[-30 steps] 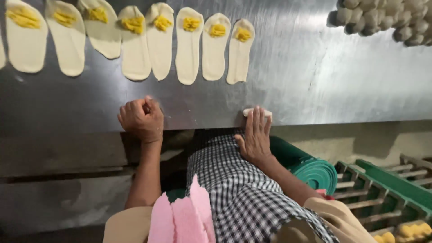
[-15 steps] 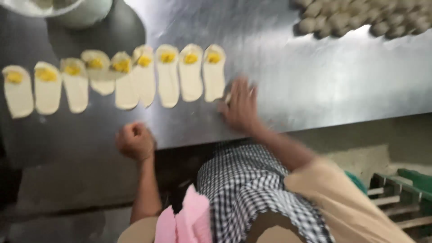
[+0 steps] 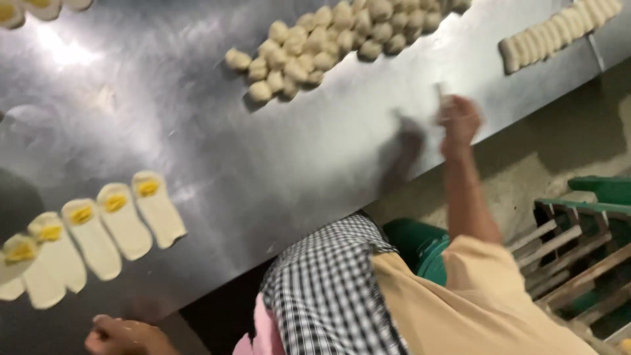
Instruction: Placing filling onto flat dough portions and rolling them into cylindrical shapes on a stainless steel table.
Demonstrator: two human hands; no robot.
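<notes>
My right hand [image 3: 458, 121] is stretched far out over the edge of the steel table [image 3: 276, 158]. It is blurred, with its fingers curled on a small pale thing [image 3: 439, 97] that sticks out above the knuckles. It is nearest a heap of dough balls [image 3: 328, 46] further in on the table. My left hand [image 3: 121, 336] is a closed fist at the table's near edge, low on the left, holding nothing. Just above it lies a row of flat dough ovals [image 3: 98, 233], each with yellow filling at its far end.
A row of short dough pieces [image 3: 559, 33] lies at the table's far right. More filled dough [image 3: 26, 8] shows at the top left corner. Beside the table stand a green bucket [image 3: 420, 246] and a green-and-wood rack [image 3: 585, 243].
My right hand has left the dough ovals and swung far right along the table edge. The view has turned with it, bringing the dough balls near. My left fist stays at the edge.
</notes>
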